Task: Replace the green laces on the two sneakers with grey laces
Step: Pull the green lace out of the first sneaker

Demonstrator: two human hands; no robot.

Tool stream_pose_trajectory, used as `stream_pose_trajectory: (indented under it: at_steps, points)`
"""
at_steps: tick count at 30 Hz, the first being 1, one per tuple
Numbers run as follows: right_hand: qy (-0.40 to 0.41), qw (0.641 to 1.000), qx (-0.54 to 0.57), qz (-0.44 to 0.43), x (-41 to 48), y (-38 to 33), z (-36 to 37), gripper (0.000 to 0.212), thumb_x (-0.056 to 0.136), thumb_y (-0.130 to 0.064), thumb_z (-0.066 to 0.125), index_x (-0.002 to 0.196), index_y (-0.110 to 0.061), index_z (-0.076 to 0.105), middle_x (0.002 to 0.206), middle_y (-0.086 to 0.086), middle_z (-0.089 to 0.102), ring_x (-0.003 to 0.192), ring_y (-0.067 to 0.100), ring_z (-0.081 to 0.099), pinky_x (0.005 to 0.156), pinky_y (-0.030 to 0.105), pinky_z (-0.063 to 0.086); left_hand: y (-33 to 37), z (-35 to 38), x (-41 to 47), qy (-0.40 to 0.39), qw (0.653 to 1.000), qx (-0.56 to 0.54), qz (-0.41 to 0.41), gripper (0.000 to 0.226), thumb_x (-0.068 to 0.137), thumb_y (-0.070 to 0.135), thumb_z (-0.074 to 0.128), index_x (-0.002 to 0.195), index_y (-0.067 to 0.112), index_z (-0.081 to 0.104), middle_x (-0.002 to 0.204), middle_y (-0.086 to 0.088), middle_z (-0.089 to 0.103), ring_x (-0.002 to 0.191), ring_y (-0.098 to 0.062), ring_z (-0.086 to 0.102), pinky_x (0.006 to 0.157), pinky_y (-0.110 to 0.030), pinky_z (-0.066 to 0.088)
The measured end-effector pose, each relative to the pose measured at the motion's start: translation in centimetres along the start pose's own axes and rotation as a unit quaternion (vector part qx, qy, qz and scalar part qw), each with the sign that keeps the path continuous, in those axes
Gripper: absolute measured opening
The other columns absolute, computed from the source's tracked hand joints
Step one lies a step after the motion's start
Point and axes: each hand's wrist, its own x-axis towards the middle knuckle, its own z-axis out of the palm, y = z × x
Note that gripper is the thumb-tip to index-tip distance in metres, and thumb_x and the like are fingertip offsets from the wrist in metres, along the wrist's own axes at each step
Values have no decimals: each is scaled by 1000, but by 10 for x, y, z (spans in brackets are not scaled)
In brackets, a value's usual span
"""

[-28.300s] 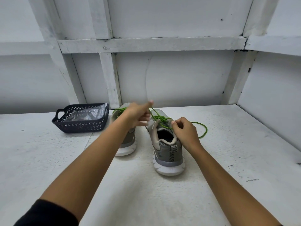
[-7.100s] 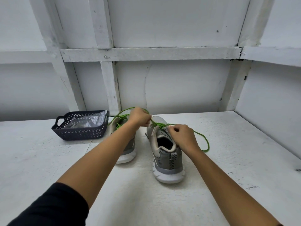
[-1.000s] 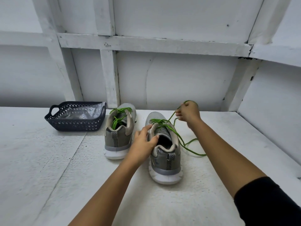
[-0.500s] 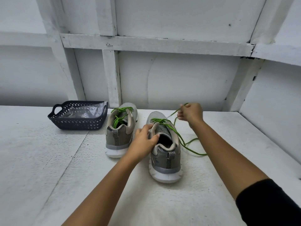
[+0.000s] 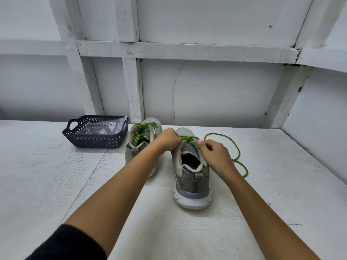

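right sneaker (image 5: pixel 191 177): mid-table (image 5: pixel 281 184), heel towards the person, partly unthreaded.
lace (image 5: pixel 239 152): green; slack loops lie on the table at 3 o'clock of that sneaker, and a few crossings are left towards the toe at 12 o'clock.
left hand (image 5: pixel 168 139): fingers curled tight at the eyelets, seemingly pinching the lace.
right hand (image 5: pixel 216 152): thumb and fingers pinch the lace beside the tongue.
left sneaker (image 5: pixel 142 141): just beside at 9 o'clock, fully laced in green.
basket (image 5: pixel 93 136): at 10 o'clock, crumpled bag (image 5: pixel 105 127) inside; no grey laces visible.
progress: early, I'd say. One lace is part out; the other lace and all the grey threading remain.
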Motion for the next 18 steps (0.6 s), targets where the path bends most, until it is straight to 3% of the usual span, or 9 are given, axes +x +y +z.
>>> stream_pose_trajectory:
  at_steps: [3, 5, 8, 11, 14, 18]
  points:
    - [-8, 1000, 11, -11, -4, 2, 3, 21, 94, -31, 52, 98, -16, 66, 84, -1, 62, 80, 14, 55, 61, 24, 36, 3, -2, 4, 1, 1000, 1, 16, 19, 88, 3, 50, 82, 6, 68, 60, -9, 52, 56, -19, 47, 54, -26, 45]
    - [-8, 1000, 27, -8, -5, 2, 5, 19, 92, -25, 55, 103, -14, 66, 90, 2, 64, 83, 15, 56, 66, 24, 38, 5, -3, 7, -6, 1000, -13, 15, 16, 88, 3, 53, 86, 9, 68, 66, -7, 57, 66, -22, 55, 60, -30, 54]
    - [3, 1000, 24, -3, -7, 1, 5, 18, 92, -24, 54, 97, -13, 67, 86, 4, 65, 81, 17, 57, 64, 26, 39, 8, -4, 13, -38, 999, 4, -2, 14, 87, 2, 53, 85, 9, 66, 73, -7, 57, 76, -24, 56, 66, -36, 56]
    - [1, 1000, -23, 0, -5, 1, 6, 26, 95, -26, 50, 77, -11, 61, 69, 5, 59, 67, 18, 53, 53, 25, 36, 8, -4, 19, -58, 998, 35, -11, 15, 88, 2, 51, 88, 2, 66, 75, -10, 57, 75, -25, 57, 67, -37, 58]
    - [6, 999, -39, 8, -3, 0, 7, 38, 95, -26, 48, 59, -15, 45, 56, 2, 47, 54, 14, 43, 48, 25, 30, 12, -4, 24, -65, 991, 114, 4, 23, 88, 1, 40, 70, 0, 54, 65, -12, 48, 57, -22, 48, 53, -27, 47]
    - [10, 999, -41, 11, -3, 0, 7, 37, 94, -27, 49, 63, -7, 51, 56, 5, 49, 55, 18, 45, 49, 26, 30, 18, -4, 30, -32, 982, 182, 43, 34, 88, -4, 34, 57, 10, 30, 58, -7, 30, 53, -18, 25, 46, -25, 20]
